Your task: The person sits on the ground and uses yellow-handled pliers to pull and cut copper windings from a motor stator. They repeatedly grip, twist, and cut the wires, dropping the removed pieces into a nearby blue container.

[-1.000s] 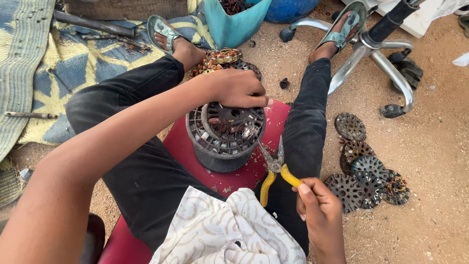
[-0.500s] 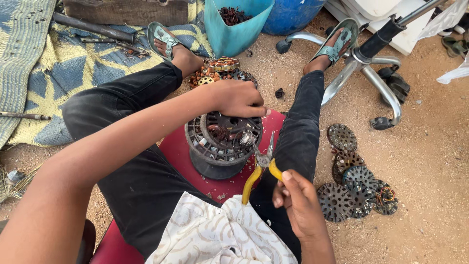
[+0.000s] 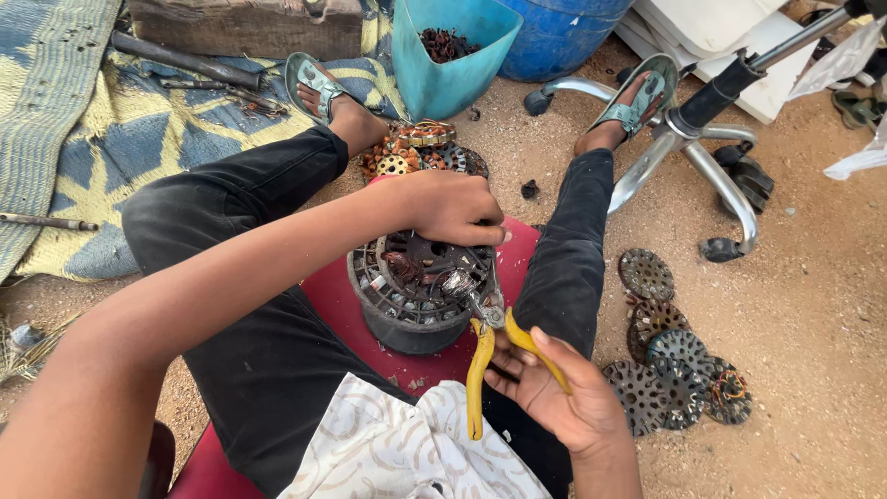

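Observation:
A round dark motor stator (image 3: 418,296) stands on a red seat (image 3: 328,300) between my legs. My left hand (image 3: 453,208) grips its far rim and holds it steady. Yellow-handled pliers (image 3: 485,356) are in my right hand (image 3: 559,393), near my lap. Their jaws bite into the windings at the stator's near right edge. My fingers spread the two handles apart.
Several stripped stator discs (image 3: 679,356) lie on the sand at the right. More coils and discs (image 3: 420,152) are piled by my left foot. A teal bin of scrap (image 3: 448,51), a blue barrel (image 3: 564,32), an office chair base (image 3: 702,148) and a patterned mat (image 3: 111,120) surround me.
My right hand has moved the pliers left onto the stator's edge, with the jaws now in the windings. The view has shifted slightly; my left hand stays on the rim.

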The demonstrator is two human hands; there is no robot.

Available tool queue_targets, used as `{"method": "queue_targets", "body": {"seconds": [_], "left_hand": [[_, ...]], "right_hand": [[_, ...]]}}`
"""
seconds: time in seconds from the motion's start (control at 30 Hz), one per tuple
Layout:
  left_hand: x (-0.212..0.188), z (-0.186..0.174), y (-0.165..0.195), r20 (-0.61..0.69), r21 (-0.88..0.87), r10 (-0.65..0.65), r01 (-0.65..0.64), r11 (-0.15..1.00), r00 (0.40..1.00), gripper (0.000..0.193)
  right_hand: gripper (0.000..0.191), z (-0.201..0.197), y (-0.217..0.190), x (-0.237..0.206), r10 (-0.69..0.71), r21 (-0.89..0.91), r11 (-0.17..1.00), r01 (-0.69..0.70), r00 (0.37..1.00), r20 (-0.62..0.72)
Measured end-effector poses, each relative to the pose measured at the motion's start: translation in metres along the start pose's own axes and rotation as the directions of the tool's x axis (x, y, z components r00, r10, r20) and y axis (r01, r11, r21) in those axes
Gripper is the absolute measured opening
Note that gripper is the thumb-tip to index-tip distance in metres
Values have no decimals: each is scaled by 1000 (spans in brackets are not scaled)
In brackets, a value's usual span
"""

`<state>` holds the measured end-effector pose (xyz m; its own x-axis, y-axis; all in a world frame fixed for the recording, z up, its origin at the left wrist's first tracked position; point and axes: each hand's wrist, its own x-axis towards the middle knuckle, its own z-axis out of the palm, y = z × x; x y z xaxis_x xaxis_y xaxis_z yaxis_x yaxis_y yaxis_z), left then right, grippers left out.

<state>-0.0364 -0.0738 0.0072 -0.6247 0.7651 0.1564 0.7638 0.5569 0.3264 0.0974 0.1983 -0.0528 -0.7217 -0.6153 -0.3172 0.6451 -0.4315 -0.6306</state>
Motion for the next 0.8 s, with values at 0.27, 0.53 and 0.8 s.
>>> {"method": "queue_targets", "body": {"seconds": [0.27, 0.53, 0.8], "left_hand": [[0, 0, -4, 9, 23, 24, -25, 999, 1000, 52], [8, 6, -1, 24, 24, 9, -10, 1000, 1000, 54], [16, 10, 2, 42, 26, 9, -10, 1000, 999, 57]], "right_hand": [[38, 27, 27, 0, -15, 200, 977, -79, 901, 433], [58, 27, 47, -7, 13, 384, 914, -133, 954, 299], [21, 15, 52, -13, 46, 419, 892, -169, 956, 289]]}}
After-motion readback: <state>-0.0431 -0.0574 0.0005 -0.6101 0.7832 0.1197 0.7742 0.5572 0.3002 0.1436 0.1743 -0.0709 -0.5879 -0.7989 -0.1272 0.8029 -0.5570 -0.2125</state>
